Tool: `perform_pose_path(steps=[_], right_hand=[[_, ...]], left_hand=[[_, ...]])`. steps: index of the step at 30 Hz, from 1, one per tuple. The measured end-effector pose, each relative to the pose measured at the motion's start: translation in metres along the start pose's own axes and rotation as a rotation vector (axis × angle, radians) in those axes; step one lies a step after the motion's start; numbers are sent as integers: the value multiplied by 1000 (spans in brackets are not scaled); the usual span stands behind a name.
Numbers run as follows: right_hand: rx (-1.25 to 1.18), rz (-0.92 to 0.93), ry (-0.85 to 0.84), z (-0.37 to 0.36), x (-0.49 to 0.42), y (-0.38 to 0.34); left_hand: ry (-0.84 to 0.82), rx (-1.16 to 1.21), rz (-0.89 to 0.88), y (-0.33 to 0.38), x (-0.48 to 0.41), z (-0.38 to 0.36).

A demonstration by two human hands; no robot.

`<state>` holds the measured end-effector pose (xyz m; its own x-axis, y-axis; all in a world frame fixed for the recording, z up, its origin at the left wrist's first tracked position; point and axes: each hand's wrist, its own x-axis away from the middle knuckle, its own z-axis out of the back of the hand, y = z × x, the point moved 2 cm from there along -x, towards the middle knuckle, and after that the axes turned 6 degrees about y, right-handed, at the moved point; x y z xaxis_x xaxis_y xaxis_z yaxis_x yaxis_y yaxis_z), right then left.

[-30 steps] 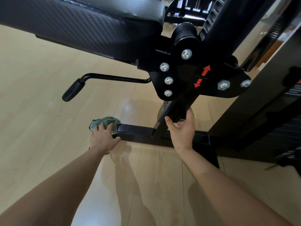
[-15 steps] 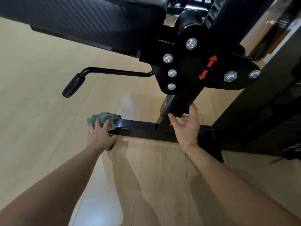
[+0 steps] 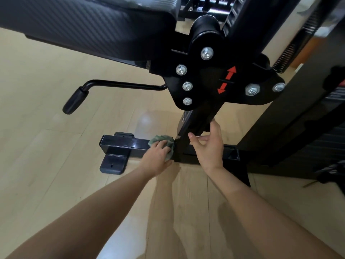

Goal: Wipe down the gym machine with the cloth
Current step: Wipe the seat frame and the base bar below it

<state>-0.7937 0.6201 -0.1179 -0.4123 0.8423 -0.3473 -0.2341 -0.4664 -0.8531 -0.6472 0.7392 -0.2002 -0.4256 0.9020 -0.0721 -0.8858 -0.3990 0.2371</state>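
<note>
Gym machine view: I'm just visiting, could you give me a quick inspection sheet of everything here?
Surface: pale wooden floor, glossy.
Job's things: green cloth on the black base bar, beside the upright post.
Clutter: nothing seen.
Hands: left hand grips the cloth against the bar; right hand open, fingers touching the post.
Cables: nothing seen.
Surroundings: padded seat, lever handle, bolted plate with red arrows overhead.

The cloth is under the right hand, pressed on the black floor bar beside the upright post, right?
No. The head view shows the cloth under the left hand; the right hand touches the upright post. It is pressed on the black floor bar beside that post.
</note>
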Motion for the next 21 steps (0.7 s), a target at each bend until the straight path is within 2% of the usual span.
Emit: perform_pose_path(steps=[5,12,18,21], right_hand=[[-18,-7,-32,3,0,2],[-27,10,-37,1,0,3],[-12,16,-42,4,-1,3],[-18,16,-21,2,0,2]], left_hand=[[74,-178,-13,-27,4,15],[217,-166,344,-85,26,31],[272,109,838,-115,47,41],[351,477,1175,-128,56,37]])
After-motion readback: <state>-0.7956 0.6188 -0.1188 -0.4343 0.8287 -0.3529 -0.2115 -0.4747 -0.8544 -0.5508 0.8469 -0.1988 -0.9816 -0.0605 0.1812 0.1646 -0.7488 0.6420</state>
